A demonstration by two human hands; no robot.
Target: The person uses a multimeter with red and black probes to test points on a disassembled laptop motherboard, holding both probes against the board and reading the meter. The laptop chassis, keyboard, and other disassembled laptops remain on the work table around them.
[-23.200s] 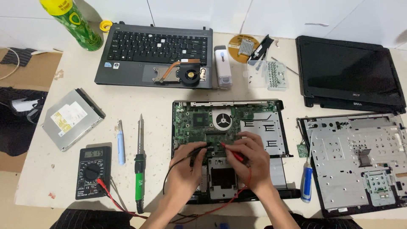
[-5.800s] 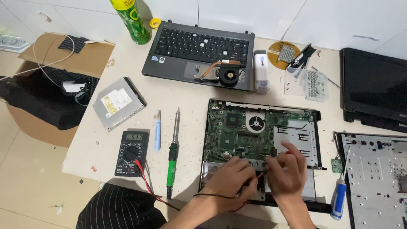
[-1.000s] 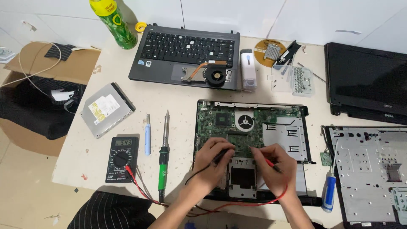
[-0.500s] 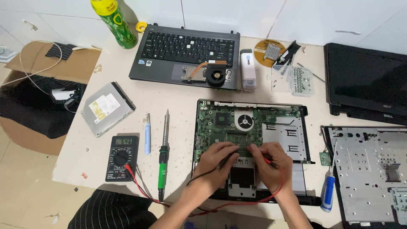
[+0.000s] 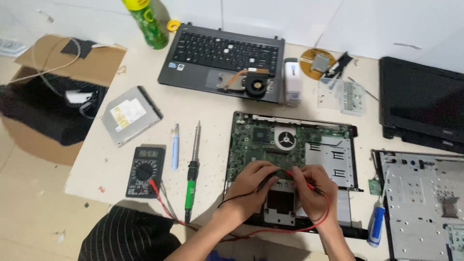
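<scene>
Two hands: both ours, over the near middle of the bench, working the open laptop base.
left hand [image 5: 251, 181]: clenched round the black probe [image 5: 268, 177], tip down on the green motherboard [image 5: 263, 145].
right hand [image 5: 313, 191]: clenched round the red probe [image 5: 294, 173], tip just beside the black one; we can't tell which contact either tip touches.
laptop base [image 5: 345, 166]: near middle of the bench, board exposed, round fan at its far side, silver plate on its right part.
leads: red lead [image 5: 309, 227] loops under our right wrist and runs left along the near edge; black lead drops from the left hand.
multimeter [image 5: 145, 171]: near-left part of the bench, black, dial facing up, leads plugged in.
soldering iron [image 5: 192, 186]: green handle, lying just right of the multimeter, tip pointing to the far edge.
blue pen tool [image 5: 175, 152]: between the multimeter and the iron.
optical drive [image 5: 130, 115]: left side, tilted.
keyboard deck [image 5: 222, 60]: far middle, copper heatpipe cooler lying on it.
green bottle [image 5: 146, 21]: far-left corner.
blue screwdriver [image 5: 376, 226]: near right, beside a bare metal chassis [image 5: 420, 203].
screen panel [image 5: 420, 104]: far right.
</scene>
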